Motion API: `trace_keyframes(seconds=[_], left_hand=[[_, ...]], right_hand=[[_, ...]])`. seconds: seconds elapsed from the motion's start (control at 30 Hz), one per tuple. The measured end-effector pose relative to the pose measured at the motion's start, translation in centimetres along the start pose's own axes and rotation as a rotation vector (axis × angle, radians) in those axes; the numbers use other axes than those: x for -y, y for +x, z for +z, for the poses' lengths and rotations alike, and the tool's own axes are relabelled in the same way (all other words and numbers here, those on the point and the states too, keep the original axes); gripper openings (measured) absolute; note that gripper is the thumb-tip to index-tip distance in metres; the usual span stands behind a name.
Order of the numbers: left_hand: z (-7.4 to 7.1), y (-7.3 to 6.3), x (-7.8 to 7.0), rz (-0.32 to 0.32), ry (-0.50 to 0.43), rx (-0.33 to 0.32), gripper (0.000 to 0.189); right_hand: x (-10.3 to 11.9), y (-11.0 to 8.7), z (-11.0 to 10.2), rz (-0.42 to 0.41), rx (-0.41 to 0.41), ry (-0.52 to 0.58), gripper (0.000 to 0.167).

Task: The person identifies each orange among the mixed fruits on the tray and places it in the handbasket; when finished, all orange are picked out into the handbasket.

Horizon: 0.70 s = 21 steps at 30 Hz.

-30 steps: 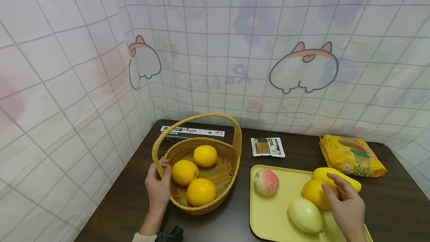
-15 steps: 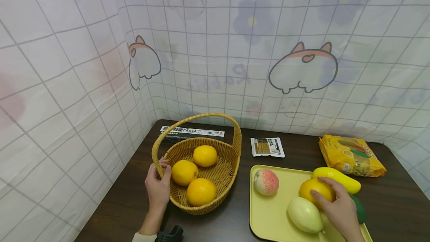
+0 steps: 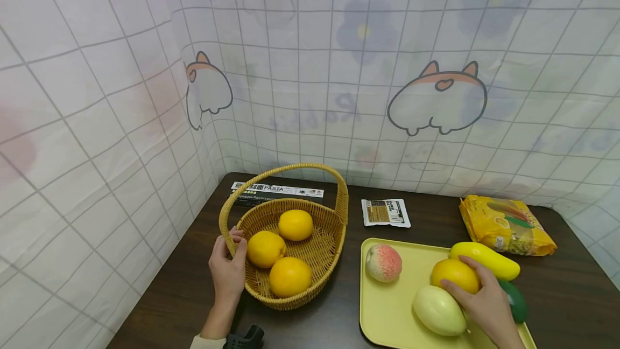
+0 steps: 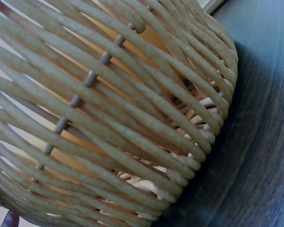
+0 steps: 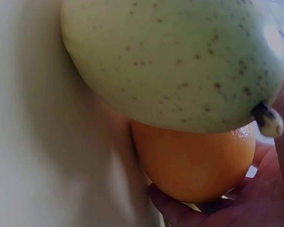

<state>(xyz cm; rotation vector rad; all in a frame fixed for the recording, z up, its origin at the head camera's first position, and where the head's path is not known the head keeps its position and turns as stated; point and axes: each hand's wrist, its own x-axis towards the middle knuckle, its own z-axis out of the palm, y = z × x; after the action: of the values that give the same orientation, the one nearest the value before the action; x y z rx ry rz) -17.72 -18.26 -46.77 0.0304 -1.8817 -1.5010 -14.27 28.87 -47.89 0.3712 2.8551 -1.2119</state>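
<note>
On the left of the table, my left hand (image 3: 229, 268) grips the wicker basket (image 3: 335, 238) where its arched handle (image 3: 224, 220) meets the rim. Several yellow-orange oranges (image 3: 290, 277) lie inside. My right hand (image 3: 486, 303) holds another orange (image 3: 454, 275) between thumb and fingers, low over the yellow tray (image 3: 387, 314). Touching or very near it is a pale green speckled fruit (image 3: 439, 310) with a short stem, which covers part of the orange (image 5: 194, 163) in the right wrist view. The left wrist view is filled by the basket's woven side (image 4: 132, 104).
A peach (image 3: 384, 263) sits at the tray's left. A long yellow fruit (image 3: 484, 260) and a dark green one (image 3: 515, 301) lie by the right hand. Behind stand a yellow packet (image 3: 507, 225), a small sachet (image 3: 386, 212) and a pasta box (image 3: 278, 193).
My right hand has come down and left onto the orange and closed its fingers round it, uncovering the dark green fruit. My left hand and the basket have stayed put.
</note>
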Motion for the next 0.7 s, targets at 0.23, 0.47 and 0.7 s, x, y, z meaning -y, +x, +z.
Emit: trace_keyframes(seconds=[0.23,0.47,0.7], left_hand=[[0.0,0.0,0.0,-0.001,0.005,0.0,0.009],[0.1,0.1,-0.1,0.004,0.007,0.001,0.007],[0.0,0.0,-0.2,-0.001,0.008,0.0,0.008]], right_hand=[[0.2,-0.1,0.5,0.055,-0.058,0.031,0.098],[0.7,-0.7,0.7,0.046,-0.228,0.138,0.083],[1.2,-1.0,0.6,0.034,-0.308,0.187,0.074]])
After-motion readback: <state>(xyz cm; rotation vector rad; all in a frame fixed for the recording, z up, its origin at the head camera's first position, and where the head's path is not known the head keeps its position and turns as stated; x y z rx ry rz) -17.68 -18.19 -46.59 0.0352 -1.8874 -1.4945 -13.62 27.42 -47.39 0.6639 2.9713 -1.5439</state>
